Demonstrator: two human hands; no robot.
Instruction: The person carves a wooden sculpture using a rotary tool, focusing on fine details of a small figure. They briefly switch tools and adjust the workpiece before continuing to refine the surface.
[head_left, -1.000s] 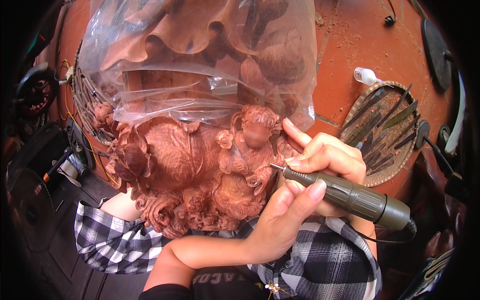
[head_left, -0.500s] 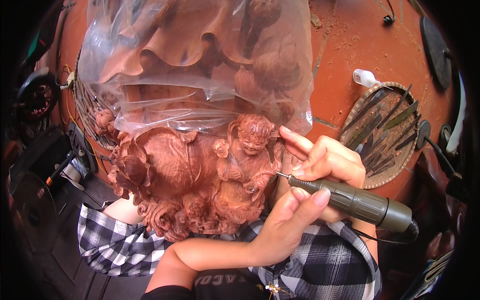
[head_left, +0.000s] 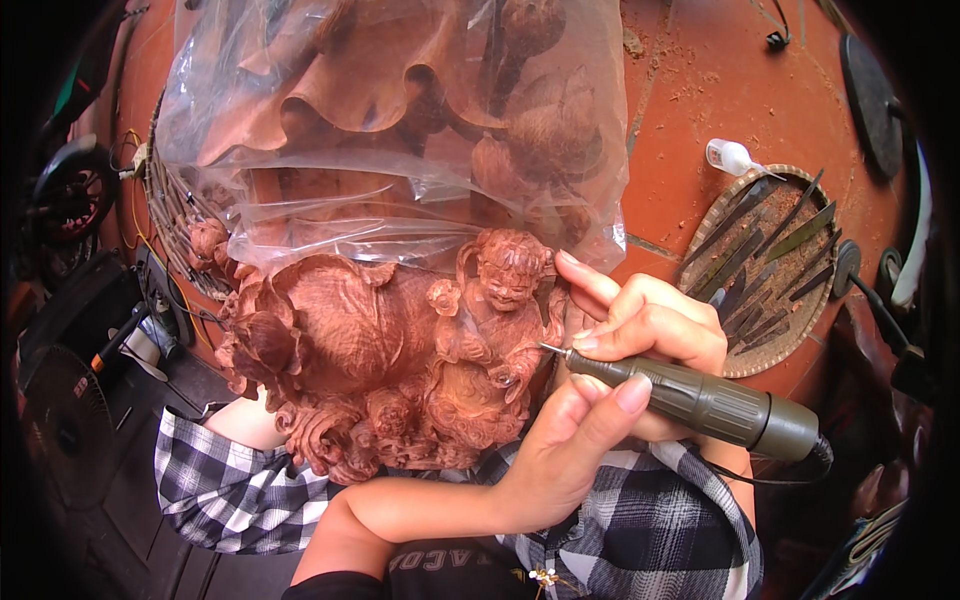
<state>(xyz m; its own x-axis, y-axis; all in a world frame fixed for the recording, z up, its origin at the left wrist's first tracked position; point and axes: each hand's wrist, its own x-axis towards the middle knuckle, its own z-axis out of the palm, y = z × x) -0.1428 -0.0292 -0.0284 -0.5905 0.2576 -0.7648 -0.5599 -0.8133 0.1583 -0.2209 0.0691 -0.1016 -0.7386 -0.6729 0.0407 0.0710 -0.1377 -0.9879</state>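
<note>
A reddish-brown wood carving [head_left: 350,320] with a small smiling figure [head_left: 500,290] at its right end rests by my lap. My right hand [head_left: 655,315] holds an olive-green rotary carving tool [head_left: 710,402] like a pen, its index finger stretched toward the figure's head. The thin metal bit points left at the figure's arm; whether it touches the wood I cannot tell. From below, my left hand [head_left: 560,440] closes on the front of the tool's body, thumb pressed along it. A cord leaves the tool's rear end.
Clear plastic sheeting [head_left: 400,190] covers more carved wood beyond the figure. To the right, a round woven tray [head_left: 745,365] holds several dark flat files, with a small white bottle [head_left: 730,156] at its rim. Wood crumbs dot the red tile floor [head_left: 690,80]. A fan [head_left: 70,415] stands at left.
The rotary tool and my right hand have shifted slightly left, bringing the bit nearer the figure's arm. My left hand moved a little with them. The carving has stayed put.
</note>
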